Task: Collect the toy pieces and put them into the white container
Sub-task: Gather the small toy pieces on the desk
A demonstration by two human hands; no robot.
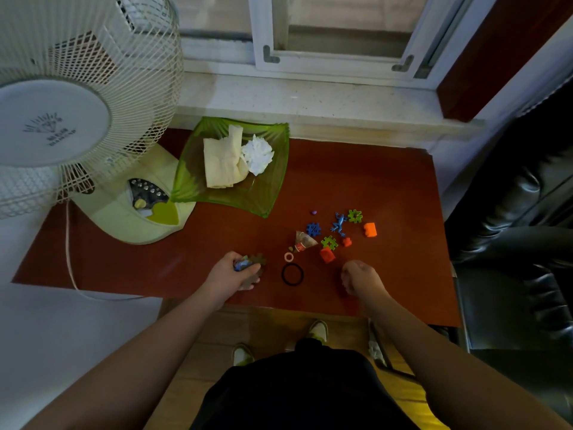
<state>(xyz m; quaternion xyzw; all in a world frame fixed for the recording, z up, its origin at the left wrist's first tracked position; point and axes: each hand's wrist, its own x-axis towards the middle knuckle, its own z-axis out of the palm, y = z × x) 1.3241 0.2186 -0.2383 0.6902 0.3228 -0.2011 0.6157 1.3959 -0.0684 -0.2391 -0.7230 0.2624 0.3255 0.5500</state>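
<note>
1. Left hand [240, 271] grips several toy pieces [248, 262] left of the black ring [292, 274] on the worktop [372, 181].
2. Right hand [361, 277], fingers curled, sits right of the ring.
3. Blue frog [339, 224] and orange blocks [327, 254] lie beyond the ring.
4. Green dish [273, 187] stands farther beyond.

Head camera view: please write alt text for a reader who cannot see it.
A person's left hand grips several toy pieces above a red-brown table; the right hand is curled beside scattered toy pieces. A green dish and a fan stand behind.
</note>
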